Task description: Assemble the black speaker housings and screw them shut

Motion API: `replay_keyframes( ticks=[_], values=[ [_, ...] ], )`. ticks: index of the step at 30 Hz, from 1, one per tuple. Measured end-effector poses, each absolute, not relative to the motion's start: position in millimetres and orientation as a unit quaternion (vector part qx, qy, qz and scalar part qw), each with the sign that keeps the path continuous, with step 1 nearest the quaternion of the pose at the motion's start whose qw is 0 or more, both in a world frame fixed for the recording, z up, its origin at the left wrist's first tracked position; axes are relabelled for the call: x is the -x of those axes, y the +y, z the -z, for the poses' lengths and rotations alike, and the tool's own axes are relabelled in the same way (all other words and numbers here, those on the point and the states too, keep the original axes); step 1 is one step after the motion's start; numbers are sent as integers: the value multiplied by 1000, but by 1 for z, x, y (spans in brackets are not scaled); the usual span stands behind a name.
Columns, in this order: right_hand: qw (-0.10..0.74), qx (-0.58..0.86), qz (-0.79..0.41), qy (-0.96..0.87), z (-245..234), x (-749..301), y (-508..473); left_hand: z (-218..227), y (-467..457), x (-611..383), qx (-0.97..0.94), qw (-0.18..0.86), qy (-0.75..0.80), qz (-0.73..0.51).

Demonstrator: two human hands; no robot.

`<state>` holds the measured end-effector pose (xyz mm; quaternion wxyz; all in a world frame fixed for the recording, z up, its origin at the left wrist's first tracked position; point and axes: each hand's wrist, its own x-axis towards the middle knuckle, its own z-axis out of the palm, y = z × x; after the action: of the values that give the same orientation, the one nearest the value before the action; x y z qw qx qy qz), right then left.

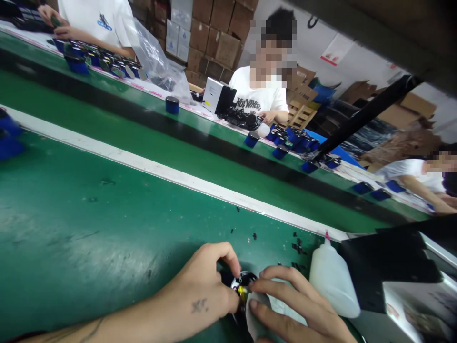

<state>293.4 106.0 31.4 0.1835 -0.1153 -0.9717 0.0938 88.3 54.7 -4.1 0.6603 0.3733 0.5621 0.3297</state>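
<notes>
My left hand (210,286) reaches in from the lower left. Its thumb and forefinger close round the edge of a small round black part (246,277) with a shiny rim and a yellow piece inside. From the right, my right hand (293,305) meets it, fingers bent over a pale, thin, rounded piece (253,321) at the part's near side. Its fingertips also touch the black part. My fingers partly hide both pieces, so how they join cannot be seen. Beside my right hand stands a translucent squeeze bottle (333,278) with a pink tip.
Small black scraps (298,245) lie on the green table (89,228). Dark boxes (389,267) stand at the right. Beyond a white rail (160,178), a green conveyor (200,162) runs across. Blue-and-black round units (172,105) and several seated co-workers line the far side.
</notes>
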Motion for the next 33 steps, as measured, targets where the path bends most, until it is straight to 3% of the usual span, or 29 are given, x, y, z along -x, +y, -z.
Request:
replay_keyframes(
  ticks=[3, 8, 17, 33],
  values=[
    [155, 123, -92, -976, -39, -290, 106, 13, 49, -92, -316, 717, 522, -337],
    [185, 112, -99, -971, -39, -286, 109, 21, 42, -92, -239, 761, 442, -410],
    [232, 121, -145, -954, -29, -280, 112, 24, 41, -99, -223, 756, 443, -428],
    [133, 106, -165, -971, -37, -279, 118, 45, 26, -87, -282, 771, 378, -428]
  ],
)
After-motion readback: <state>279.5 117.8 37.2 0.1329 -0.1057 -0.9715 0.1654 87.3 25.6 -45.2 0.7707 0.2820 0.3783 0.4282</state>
